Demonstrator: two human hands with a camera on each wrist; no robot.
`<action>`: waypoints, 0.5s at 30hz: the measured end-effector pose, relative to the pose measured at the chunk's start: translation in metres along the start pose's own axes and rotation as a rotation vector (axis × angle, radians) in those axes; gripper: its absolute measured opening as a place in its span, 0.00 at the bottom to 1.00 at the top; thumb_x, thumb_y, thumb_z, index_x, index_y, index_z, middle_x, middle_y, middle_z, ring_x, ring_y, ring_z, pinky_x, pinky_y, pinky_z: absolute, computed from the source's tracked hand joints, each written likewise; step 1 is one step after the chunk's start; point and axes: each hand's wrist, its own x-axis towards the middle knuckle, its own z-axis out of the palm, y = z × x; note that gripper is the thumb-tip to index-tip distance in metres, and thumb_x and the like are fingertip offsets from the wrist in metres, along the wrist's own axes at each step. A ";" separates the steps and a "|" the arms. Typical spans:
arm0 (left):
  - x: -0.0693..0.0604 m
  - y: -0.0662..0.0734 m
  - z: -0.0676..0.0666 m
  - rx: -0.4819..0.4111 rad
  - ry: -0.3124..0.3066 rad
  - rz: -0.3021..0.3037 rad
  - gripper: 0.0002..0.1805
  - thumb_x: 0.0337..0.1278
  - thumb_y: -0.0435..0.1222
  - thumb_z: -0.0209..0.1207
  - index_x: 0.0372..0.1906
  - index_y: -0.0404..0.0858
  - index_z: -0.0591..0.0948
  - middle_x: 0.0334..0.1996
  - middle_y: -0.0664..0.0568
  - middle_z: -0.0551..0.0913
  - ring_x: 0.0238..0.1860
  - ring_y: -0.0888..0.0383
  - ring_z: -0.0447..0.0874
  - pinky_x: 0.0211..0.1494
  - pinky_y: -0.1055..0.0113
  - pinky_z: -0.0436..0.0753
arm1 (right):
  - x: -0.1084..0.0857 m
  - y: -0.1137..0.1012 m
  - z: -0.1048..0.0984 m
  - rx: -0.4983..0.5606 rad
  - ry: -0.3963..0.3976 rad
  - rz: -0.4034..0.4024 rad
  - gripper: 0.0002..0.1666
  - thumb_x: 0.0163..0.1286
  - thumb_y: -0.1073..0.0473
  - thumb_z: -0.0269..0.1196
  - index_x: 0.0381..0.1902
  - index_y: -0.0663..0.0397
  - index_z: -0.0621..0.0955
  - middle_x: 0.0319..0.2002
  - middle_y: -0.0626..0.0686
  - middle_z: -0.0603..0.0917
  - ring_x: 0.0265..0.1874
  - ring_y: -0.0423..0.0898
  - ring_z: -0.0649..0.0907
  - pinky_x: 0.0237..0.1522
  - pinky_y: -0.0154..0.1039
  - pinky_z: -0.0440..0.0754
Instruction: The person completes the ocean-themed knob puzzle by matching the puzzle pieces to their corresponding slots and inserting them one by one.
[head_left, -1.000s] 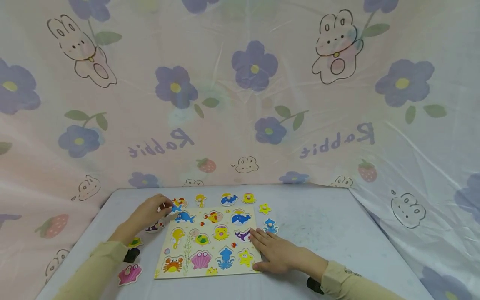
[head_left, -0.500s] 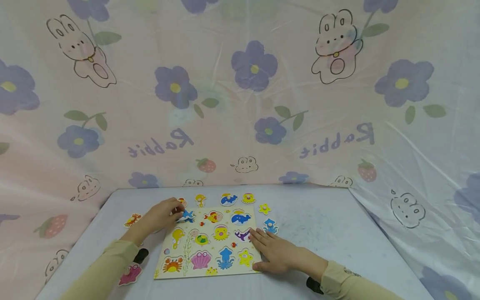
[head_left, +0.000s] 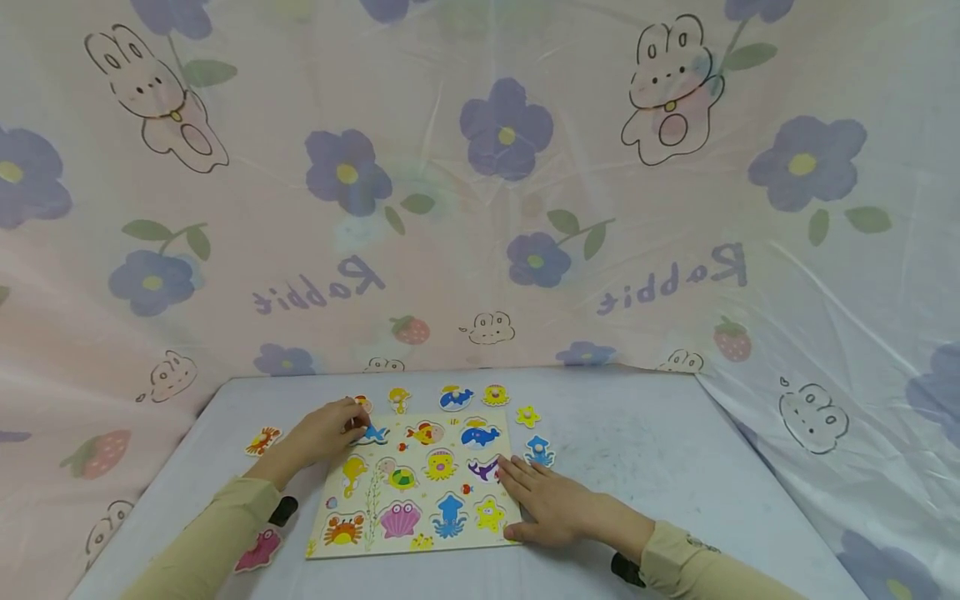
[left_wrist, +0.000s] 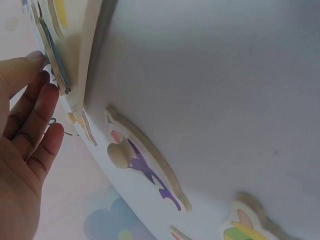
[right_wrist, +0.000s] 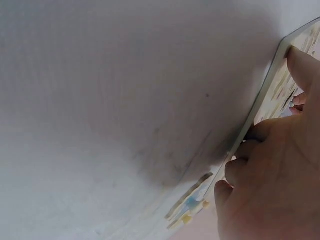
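Observation:
My left hand (head_left: 326,433) pinches a blue sea-animal puzzle piece (head_left: 377,434) at the upper-left picture of a cream puzzle board (head_left: 412,546). From the left wrist view, the thumb and fingers of the left hand (left_wrist: 25,115) are at that thin piece (left_wrist: 54,55), which lies on or just over the board; whether it is fully seated I cannot tell. My right hand (head_left: 551,504) rests with extended fingers on the board's right edge, partly covering the purple picture. In the right wrist view, the right hand's thumb (right_wrist: 302,67) lies on the board.
Loose knobbed pieces surround the board: seahorse (head_left: 399,400), blue whale (head_left: 455,398), yellow octopus (head_left: 495,395), starfish (head_left: 528,416), squid (head_left: 539,451), crab (head_left: 263,441) and pink shell (head_left: 258,550). A purple piece (left_wrist: 150,170) lies beside the board. A patterned cloth (head_left: 450,208) hangs behind the table.
My left hand has carried the blue piece right and slightly nearer, from the board's top-left corner onto the upper-left picture. The crab piece came into view. My right hand has stayed put.

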 end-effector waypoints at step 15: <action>0.000 0.001 0.003 0.014 -0.007 -0.002 0.03 0.67 0.34 0.67 0.42 0.44 0.85 0.35 0.58 0.77 0.35 0.59 0.73 0.43 0.60 0.77 | -0.001 -0.003 -0.004 0.005 0.000 -0.003 0.55 0.74 0.25 0.52 0.83 0.55 0.58 0.84 0.53 0.51 0.82 0.53 0.53 0.79 0.53 0.55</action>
